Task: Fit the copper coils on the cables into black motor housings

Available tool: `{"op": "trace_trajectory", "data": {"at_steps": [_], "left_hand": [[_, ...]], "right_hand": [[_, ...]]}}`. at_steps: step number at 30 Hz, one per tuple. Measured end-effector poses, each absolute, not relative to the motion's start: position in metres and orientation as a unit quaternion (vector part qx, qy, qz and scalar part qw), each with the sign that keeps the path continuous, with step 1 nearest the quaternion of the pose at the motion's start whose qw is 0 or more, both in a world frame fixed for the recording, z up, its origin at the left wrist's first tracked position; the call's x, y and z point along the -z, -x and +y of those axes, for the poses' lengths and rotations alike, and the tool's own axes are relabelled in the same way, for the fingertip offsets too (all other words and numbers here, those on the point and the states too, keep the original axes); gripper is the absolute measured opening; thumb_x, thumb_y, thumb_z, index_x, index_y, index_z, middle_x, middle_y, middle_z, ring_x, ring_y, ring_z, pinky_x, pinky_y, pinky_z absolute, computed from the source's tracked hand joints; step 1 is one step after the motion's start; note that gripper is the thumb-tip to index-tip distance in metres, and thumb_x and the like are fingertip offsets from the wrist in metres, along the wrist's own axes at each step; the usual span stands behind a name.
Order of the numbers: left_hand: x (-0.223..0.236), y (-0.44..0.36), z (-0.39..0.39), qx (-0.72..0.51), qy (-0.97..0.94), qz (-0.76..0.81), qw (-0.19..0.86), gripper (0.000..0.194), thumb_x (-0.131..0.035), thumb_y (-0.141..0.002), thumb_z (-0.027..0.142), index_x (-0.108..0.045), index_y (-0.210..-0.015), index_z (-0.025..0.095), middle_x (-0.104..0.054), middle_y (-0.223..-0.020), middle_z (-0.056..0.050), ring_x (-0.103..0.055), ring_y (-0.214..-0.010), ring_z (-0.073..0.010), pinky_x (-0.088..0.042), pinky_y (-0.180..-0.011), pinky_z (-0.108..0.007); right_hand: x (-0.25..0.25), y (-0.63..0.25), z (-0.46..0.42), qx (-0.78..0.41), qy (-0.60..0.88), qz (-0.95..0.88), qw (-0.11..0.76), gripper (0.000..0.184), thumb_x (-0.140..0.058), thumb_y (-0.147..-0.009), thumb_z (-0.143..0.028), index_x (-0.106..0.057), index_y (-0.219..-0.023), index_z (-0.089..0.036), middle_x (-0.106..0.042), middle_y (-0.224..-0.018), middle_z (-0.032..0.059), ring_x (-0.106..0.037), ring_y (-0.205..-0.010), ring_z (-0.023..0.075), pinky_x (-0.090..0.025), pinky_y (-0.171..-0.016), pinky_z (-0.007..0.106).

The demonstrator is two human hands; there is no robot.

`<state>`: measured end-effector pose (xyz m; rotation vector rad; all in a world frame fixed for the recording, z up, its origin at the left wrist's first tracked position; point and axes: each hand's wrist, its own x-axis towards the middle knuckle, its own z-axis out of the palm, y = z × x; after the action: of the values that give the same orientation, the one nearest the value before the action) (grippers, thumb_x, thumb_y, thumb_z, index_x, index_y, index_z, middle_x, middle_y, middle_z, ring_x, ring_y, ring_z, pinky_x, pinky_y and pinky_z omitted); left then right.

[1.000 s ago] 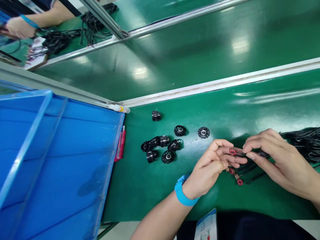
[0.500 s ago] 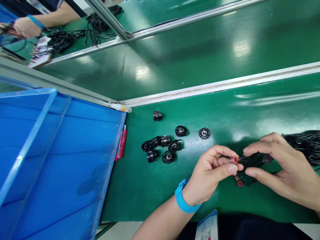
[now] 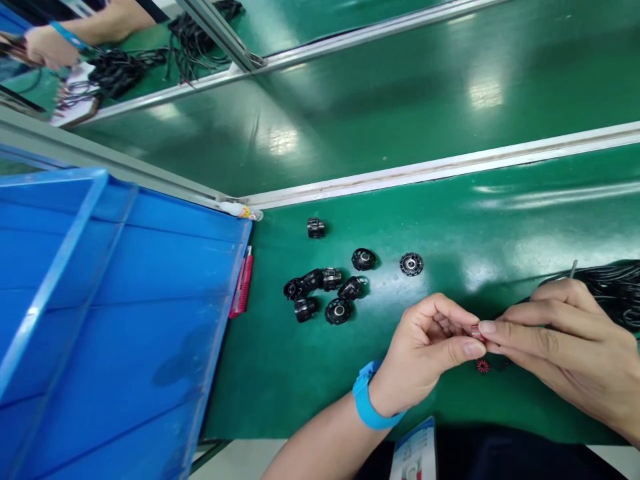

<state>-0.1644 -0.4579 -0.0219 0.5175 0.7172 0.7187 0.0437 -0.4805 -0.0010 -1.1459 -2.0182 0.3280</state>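
Between the thumb and index finger of my left hand (image 3: 425,347), which wears a blue wristband (image 3: 371,400), is a small red motor stator (image 3: 476,332). My right hand (image 3: 565,333) is closed, its fingertips meeting at the same stator and covering part of it. A second red stator (image 3: 483,365), star-shaped, hangs just below the fingers. Black cables (image 3: 613,290) lie in a bundle behind my right hand. To the left, several black motor housings (image 3: 339,311) rest on the green table, with one disc-like housing (image 3: 411,264) nearest my hands.
A big blue bin (image 3: 125,320) stands on the left. A red-handled cutter (image 3: 243,283) lies along its edge, and a small white bottle (image 3: 241,211) sits at its far corner. Across the metal frame (image 3: 400,172), another person's hand (image 3: 53,47) works near black cables (image 3: 125,72).
My right hand has moved left and closed; its fingers were spread apart and now meet the stator in my left hand. The left hand keeps its pinch, shifted slightly right.
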Motion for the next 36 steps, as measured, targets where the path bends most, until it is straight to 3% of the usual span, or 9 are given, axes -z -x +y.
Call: {"op": "trace_trajectory", "data": {"at_steps": [9, 18, 23, 26, 29, 33, 36], "left_hand": [[0.021, 0.162, -0.461, -0.361, -0.240, 0.344, 0.833, 0.028, -0.097, -0.073, 0.025, -0.072, -0.083, 0.017, -0.077, -0.082, 0.001, -0.070, -0.074, -0.0093, -0.059, -0.073, -0.020], [0.020, 0.166, -0.457, -0.363, -0.274, 0.356, 0.816, 0.029, -0.097, -0.073, 0.028, -0.073, -0.085, 0.017, -0.077, -0.081, -0.001, -0.072, -0.071, -0.0108, -0.061, -0.072, -0.023], [0.021, 0.165, -0.459, -0.405, -0.335, 0.345, 0.777, 0.019, -0.093, -0.079, 0.019, -0.077, -0.089, 0.019, -0.079, -0.084, 0.000, -0.074, -0.075, -0.0102, -0.061, -0.074, -0.021], [0.018, 0.166, -0.461, -0.402, -0.396, 0.363, 0.742, 0.017, -0.090, -0.083, 0.025, -0.077, -0.092, 0.020, -0.080, -0.087, -0.003, -0.074, -0.075, -0.0132, -0.061, -0.073, -0.024], [0.014, 0.173, -0.456, -0.393, -0.535, 0.402, 0.630, 0.022, -0.087, -0.086, 0.036, -0.078, -0.099, 0.021, -0.081, -0.092, -0.005, -0.073, -0.079, -0.0181, -0.060, -0.076, -0.030], [0.016, 0.194, -0.437, -0.377, -0.747, 0.459, 0.299, 0.026, -0.082, -0.091, 0.034, -0.076, -0.116, 0.027, -0.078, -0.114, -0.007, -0.072, -0.104, -0.0259, -0.056, -0.094, -0.041], [0.025, 0.210, -0.420, -0.295, -0.813, 0.497, 0.076, 0.032, -0.077, -0.095, 0.030, -0.073, -0.126, 0.025, -0.075, -0.124, -0.012, -0.068, -0.110, -0.0348, -0.051, -0.094, -0.050]], "right_hand": [[0.004, -0.037, -0.482, -0.126, 0.463, -0.801, 0.360, 0.008, -0.068, -0.098, -0.018, -0.066, -0.104, -0.023, -0.073, -0.088, 0.0000, -0.059, -0.080, 0.0166, -0.046, -0.079, 0.037], [0.003, -0.044, -0.479, -0.123, 0.460, -0.795, 0.376, 0.029, -0.075, -0.093, -0.013, -0.071, -0.116, -0.029, -0.073, -0.086, -0.0030, -0.058, -0.076, 0.0148, -0.049, -0.072, 0.033], [0.003, -0.041, -0.477, -0.144, 0.443, -0.801, 0.376, 0.020, -0.071, -0.095, -0.013, -0.069, -0.112, -0.024, -0.070, -0.081, -0.0011, -0.059, -0.075, 0.0145, -0.048, -0.072, 0.033], [0.004, -0.036, -0.478, -0.126, 0.455, -0.799, 0.372, 0.011, -0.067, -0.098, -0.015, -0.066, -0.104, -0.023, -0.068, -0.077, -0.0008, -0.056, -0.070, 0.0150, -0.046, -0.070, 0.034], [0.005, -0.036, -0.482, -0.167, 0.474, -0.776, 0.381, 0.011, -0.063, -0.098, -0.014, -0.064, -0.103, -0.024, -0.068, -0.080, 0.0000, -0.056, -0.069, 0.0154, -0.045, -0.068, 0.035], [0.007, -0.048, -0.481, -0.391, 0.495, -0.619, 0.469, 0.012, -0.062, -0.098, -0.017, -0.067, -0.106, -0.025, -0.060, -0.082, 0.0022, -0.054, -0.074, 0.0161, -0.042, -0.062, 0.031], [0.009, -0.059, -0.471, -0.470, 0.481, -0.502, 0.543, 0.008, -0.058, -0.101, -0.029, -0.064, -0.098, -0.025, -0.048, -0.078, 0.0018, -0.047, -0.070, 0.0158, -0.040, -0.060, 0.031]]}}
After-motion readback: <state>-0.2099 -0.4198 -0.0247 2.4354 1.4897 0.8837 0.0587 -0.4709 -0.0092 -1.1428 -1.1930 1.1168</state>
